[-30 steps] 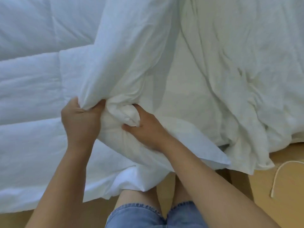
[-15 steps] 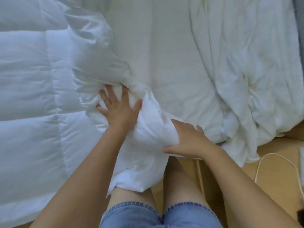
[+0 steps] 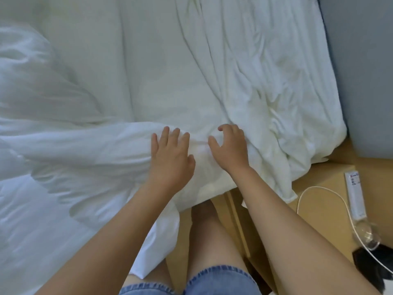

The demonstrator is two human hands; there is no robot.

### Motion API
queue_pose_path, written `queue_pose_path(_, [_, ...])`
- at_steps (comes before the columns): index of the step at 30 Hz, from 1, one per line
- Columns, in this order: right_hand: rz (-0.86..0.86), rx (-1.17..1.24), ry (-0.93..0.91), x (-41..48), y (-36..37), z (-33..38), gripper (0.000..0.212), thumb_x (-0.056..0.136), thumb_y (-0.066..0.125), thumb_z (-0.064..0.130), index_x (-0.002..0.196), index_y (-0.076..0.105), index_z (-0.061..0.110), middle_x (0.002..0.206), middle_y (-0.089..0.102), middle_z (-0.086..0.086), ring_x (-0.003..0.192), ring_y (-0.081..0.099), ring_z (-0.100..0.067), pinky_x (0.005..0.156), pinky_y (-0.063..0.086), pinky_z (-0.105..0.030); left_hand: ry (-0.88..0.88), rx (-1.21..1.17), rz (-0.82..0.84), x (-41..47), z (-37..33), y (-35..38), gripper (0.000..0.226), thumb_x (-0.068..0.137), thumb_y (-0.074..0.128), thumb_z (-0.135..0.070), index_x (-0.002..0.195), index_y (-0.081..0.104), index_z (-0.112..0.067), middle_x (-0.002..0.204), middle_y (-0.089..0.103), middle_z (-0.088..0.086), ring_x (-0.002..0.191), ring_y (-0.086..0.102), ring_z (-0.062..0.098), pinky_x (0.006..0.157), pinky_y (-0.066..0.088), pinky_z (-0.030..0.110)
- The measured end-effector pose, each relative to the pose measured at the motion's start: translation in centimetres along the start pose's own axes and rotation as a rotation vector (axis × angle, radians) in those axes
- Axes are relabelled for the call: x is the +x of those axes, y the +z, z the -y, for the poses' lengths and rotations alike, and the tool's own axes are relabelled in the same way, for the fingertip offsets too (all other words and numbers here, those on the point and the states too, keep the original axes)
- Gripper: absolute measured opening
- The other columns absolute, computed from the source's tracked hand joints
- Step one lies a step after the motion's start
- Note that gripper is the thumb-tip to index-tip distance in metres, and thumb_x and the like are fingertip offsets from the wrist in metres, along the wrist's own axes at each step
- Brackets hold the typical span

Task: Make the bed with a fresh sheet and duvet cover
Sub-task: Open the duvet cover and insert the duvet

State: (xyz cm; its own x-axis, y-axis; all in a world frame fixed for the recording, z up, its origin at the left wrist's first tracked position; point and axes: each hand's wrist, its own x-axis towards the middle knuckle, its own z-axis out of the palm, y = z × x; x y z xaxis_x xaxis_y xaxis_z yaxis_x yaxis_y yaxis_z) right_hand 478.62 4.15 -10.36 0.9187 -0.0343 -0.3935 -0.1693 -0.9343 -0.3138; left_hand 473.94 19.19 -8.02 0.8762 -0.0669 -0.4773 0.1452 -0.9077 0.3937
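Bed (image 3: 148,67): hands (image 3: 170,160) (image 3: 231,150) on duvet cover (image 3: 209,182)

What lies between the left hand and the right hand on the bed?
In the head view, only a bunched ridge of white duvet cover lies between the left hand and the right hand; nothing else.

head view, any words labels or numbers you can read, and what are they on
Power strip, small label at its far end: reddish and dark print, too blurred and small to read.
Bedding: no text shows.
Denim shorts: no text shows.
So nothing in this view can be quoted.
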Motion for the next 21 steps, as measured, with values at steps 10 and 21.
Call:
queue_pose_path(10, [-0.077, 0.432, 0.189, 5.6, -5.4, -11.4, 0.028, 0.096, 0.045, 0.013, 0.069, 0.045, 0.010, 0.069, 0.046, 0.001, 0.069, 0.045, -0.018, 0.057, 0.033, -0.022, -0.477, -0.920, 0.251, 12.7, -12.8, 2.9, 0.053, 0.100, 0.040, -0.033, 0.142, 0.031, -0.004, 0.124, 0.051, 0.005, 0.104, 0.050, 0.021, 0.080, 0.037, 0.025])
queue_pose_path(21, [-0.277, 0.807, 0.413, 7.7, -15.8, -15.1, 0.034, 0.098, 0.043, 0.024, 0.069, 0.043, 0.008, 0.067, 0.046, -0.006, 0.062, 0.044, -0.020, 0.065, 0.038, -0.034, -0.516, -1.298, -0.034, 12.1, -21.3, -2.1, 0.027, 0.094, 0.053, -0.028, 0.104, 0.062, -0.005, 0.083, 0.063, 0.003, 0.075, 0.061, 0.020, 0.070, 0.050, 0.032])
